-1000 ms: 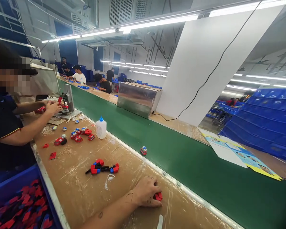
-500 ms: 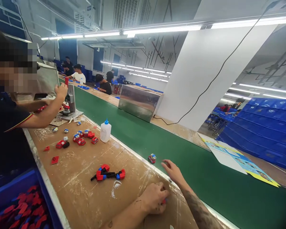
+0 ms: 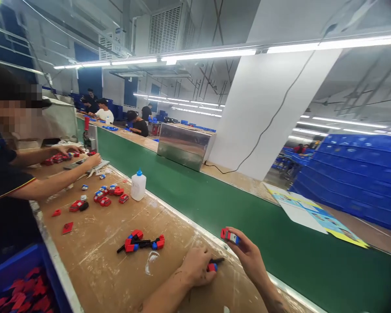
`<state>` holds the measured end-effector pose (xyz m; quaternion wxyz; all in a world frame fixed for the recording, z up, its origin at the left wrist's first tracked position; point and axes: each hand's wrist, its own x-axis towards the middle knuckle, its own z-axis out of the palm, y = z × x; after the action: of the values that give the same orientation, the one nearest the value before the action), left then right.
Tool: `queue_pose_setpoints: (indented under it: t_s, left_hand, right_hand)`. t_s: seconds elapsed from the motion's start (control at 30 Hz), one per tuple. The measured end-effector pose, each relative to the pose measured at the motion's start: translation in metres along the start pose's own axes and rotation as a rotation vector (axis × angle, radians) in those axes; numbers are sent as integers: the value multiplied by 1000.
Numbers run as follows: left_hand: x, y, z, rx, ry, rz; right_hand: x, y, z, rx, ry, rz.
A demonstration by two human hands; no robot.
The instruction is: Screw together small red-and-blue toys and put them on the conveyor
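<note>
– Toy car (image 3: pixel 230 236) is off the green belt (image 3: pixel 182 187) now. Half a second ago it sat there with the right hand (image 3: pixel 249 254) reaching over; now that hand pinches it between thumb and fingers, in the air by the belt's near edge.

– Nice, and the left hand (image 3: pixel 197 265)?

– Fingers curled down over a red-and-blue piece (image 3: pixel 212 266) on the table (image 3: pixel 107 269), just to the left of the car and lower. Black stick poking out beside it too.

– Any containers?

– Blue bin (image 3: pixel 48 271) in the bottom left corner, with loads of red pieces and some blue in it. Also a white bottle (image 3: pixel 138 187), blue cap, upright near the belt. Can't tell what's inside.

– Anything else around?

– Red, blue and black parts (image 3: pixel 141 243) lie left of the left hand. Past those there's a bunch of little cars (image 3: pixel 104 196), with the bottle standing between them and the belt. Co-worker (image 3: pixel 6 174) over at far left, arms on the same table.
</note>
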<state>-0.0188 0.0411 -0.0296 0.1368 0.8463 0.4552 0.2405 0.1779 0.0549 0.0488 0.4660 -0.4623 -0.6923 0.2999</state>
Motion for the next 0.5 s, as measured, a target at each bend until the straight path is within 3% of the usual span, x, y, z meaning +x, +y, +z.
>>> queue_pose_setpoints:
  t_s: [0.1, 0.27, 0.37, 0.5]
  left_hand:
    - [1, 5, -2, -125, 63, -35]
    - [2, 12, -10, -480, 204, -15]
    - [2, 16, -15, -701, 237, -63]
    - [-8, 38, -20, -717, 150, -96]
  right_hand:
    - [-70, -12, -36, 212, 93, 56]
    - [-164, 23, -70, 579, 356, 393]
    - [-188, 38, -83, 799, 453, 395]
    - [-192, 46, -101, 939, 371, 351]
